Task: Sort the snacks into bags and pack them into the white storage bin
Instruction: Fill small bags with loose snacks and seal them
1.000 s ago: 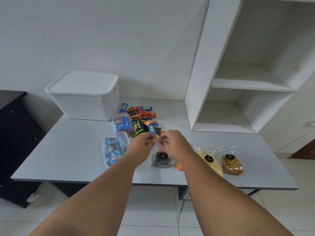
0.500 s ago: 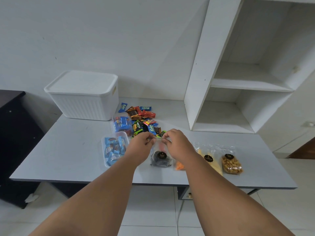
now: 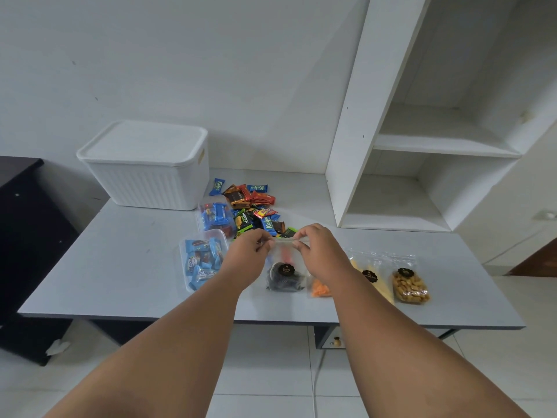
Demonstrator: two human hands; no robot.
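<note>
My left hand and my right hand pinch the top edge of a clear zip bag between them, just above the table. The bag hangs over a packet of dark snacks. A pile of loose wrapped snacks lies behind my hands. Two filled clear bags of blue-wrapped snacks lie to the left. The white storage bin stands at the back left with its lid on.
Packets of orange snacks, yellow sticks and nuts lie in a row at the right on the grey table. A white shelf unit stands at the back right. A dark cabinet stands left of the table.
My hands have drawn a little apart along the bag's top edge, still pinching it. Nothing else on the table moved.
</note>
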